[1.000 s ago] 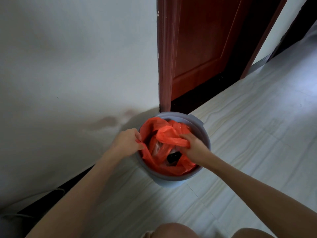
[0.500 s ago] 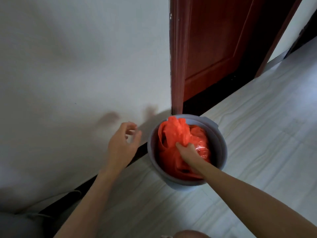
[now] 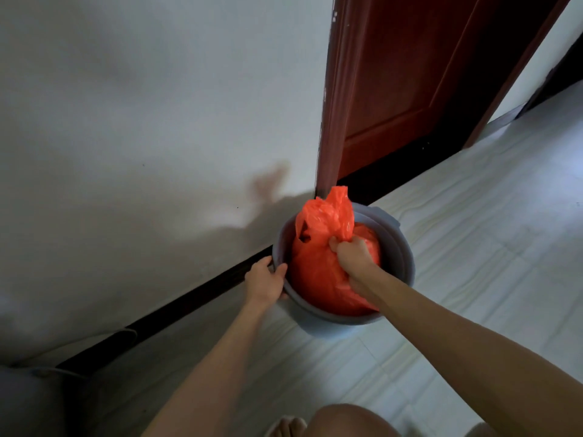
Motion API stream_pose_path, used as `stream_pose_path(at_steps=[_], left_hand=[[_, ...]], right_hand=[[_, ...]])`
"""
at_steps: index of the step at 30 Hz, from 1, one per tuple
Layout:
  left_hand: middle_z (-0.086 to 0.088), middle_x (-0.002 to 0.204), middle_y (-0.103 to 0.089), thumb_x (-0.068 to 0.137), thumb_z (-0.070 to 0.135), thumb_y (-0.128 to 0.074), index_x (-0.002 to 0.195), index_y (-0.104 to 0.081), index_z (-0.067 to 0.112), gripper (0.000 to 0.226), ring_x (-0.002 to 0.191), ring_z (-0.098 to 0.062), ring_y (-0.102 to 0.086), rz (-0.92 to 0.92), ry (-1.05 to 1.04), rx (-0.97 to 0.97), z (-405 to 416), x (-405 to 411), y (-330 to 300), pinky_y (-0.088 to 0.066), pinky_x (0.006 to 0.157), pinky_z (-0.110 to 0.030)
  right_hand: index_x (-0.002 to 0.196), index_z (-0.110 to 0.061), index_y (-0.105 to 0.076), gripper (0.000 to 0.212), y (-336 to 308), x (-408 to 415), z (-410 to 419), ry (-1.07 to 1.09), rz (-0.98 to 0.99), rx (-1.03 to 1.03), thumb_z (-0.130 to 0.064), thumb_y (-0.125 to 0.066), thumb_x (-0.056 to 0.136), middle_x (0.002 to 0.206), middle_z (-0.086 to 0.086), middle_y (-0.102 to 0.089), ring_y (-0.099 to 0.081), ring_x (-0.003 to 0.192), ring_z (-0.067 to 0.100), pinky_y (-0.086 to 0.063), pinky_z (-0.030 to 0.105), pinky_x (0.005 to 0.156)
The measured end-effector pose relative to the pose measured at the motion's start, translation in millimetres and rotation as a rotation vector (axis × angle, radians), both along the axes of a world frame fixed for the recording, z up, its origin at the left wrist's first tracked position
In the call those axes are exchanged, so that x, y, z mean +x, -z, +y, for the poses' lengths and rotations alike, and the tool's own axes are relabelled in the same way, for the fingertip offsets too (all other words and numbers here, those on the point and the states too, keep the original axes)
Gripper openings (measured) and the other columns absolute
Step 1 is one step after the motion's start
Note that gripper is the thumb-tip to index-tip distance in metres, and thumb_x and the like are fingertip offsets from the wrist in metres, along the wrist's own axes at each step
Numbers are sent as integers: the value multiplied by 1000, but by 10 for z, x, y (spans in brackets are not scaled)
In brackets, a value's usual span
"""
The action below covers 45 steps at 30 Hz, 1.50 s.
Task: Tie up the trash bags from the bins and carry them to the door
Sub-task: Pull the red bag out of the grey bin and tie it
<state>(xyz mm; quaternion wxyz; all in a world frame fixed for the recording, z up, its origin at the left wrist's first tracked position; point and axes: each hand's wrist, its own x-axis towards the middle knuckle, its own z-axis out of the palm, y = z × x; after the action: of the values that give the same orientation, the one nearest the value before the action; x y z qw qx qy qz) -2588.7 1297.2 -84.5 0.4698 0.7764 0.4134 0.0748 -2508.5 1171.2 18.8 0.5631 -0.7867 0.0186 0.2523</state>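
Nearest us, a bare knee and some toes show at the bottom edge, over the pale tiled floor. Our two forearms reach forward from there. Our left hand grips the near-left rim of the grey bin, thumb hooked over the edge and fingers curled on the outside wall. Our right hand is closed in a fist round the gathered neck of the orange trash bag. The bag sits inside the bin, filling most of it, and its loose top stands up above the fist and the bin's far rim. The bin stands on the floor just beside the white wall and its dark skirting. Beyond it rises the red-brown door frame, with the red door behind.
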Motion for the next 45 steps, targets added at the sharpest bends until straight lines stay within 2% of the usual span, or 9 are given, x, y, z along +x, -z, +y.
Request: stream_pose_path(at_steps=[3, 6, 13, 17, 23, 28, 33, 41, 45], left_hand=[[-18, 82, -72, 85, 23, -62, 97, -67, 12, 18, 78, -35, -69, -23, -16, 2, -67, -10, -42, -56, 76, -44], [-15, 83, -72, 86, 24, -61, 100, -66, 14, 18, 77, -33, -69, -32, 10, -8, -151, -39, -96, -56, 77, -42], [-8, 86, -66, 90, 17, -58, 120, -59, 13, 30, 60, -17, -64, -96, 22, -280, -210, -71, -245, -59, 52, -29], [-15, 108, -66, 91, 20, -58, 126, -55, 12, 37, 80, -27, -65, -88, -19, -398, -152, 36, -279, -53, 42, -24], [-15, 95, -65, 95, 24, -48, 116, -58, 4, 31, 80, -28, -62, 23, -6, -396, -79, 40, -441, -55, 74, -39], [-22, 130, -54, 86, 25, -60, 124, -52, -6, 50, 124, -32, -49, -145, -17, -288, -53, 142, -857, -37, 107, -39], [-19, 124, -60, 79, 46, -59, 121, -57, -1, 63, 118, -32, -55, -303, 40, -240, -210, 310, -1565, -43, 102, -41], [-4, 132, -53, 89, 44, -52, 131, -50, 17, 49, 121, -18, -50, -502, 502, 126, -1239, 569, -2676, -36, 107, -32], [0, 142, -41, 89, 40, -55, 138, -40, 19, 55, 127, -8, -40, -567, 777, 91, -1959, 543, -2849, -28, 103, -19]], right_hand=[[87, -1, -60, 15, -103, 78, -30, 51, -3, 47, -8, -48, 91, 86, 27, -65, -56, 82, 30, -50, 48, 74], [104, 9, -56, 23, -191, 105, -107, 74, -1, 62, -9, -47, 91, 106, 37, -60, -62, 84, 41, -46, 65, 84], [70, -12, -56, 22, -534, 192, -183, 114, -126, 155, -12, -50, 91, 63, 7, -53, -50, 55, 20, -42, 30, 56], [69, -17, -54, 22, -766, 275, -311, 215, -137, 253, -13, -52, 90, 65, 3, -55, -53, 58, 17, -47, 32, 63], [74, -17, -54, 18, -1228, 325, -455, 267, -223, 349, -15, -51, 92, 73, 5, -59, -58, 69, 21, -51, 48, 85], [110, 3, -57, 24, -1606, 257, -621, 361, -233, 466, -11, -50, 92, 84, 14, -64, -61, 100, 43, -42, 55, 99], [80, -11, -56, 14, -2094, 237, -880, 366, -293, 577, -9, -51, 92, 72, 3, -55, -56, 66, 18, -49, 47, 92], [81, -14, -57, 15, -2699, 282, -1791, 465, -427, 756, -5, -50, 91, 66, 2, -64, -63, 56, 13, -51, 33, 61], [78, -12, -57, 16, -2626, 167, -2392, 502, -444, 688, -5, -50, 91, 72, 7, -62, -61, 64, 19, -54, 38, 66]])
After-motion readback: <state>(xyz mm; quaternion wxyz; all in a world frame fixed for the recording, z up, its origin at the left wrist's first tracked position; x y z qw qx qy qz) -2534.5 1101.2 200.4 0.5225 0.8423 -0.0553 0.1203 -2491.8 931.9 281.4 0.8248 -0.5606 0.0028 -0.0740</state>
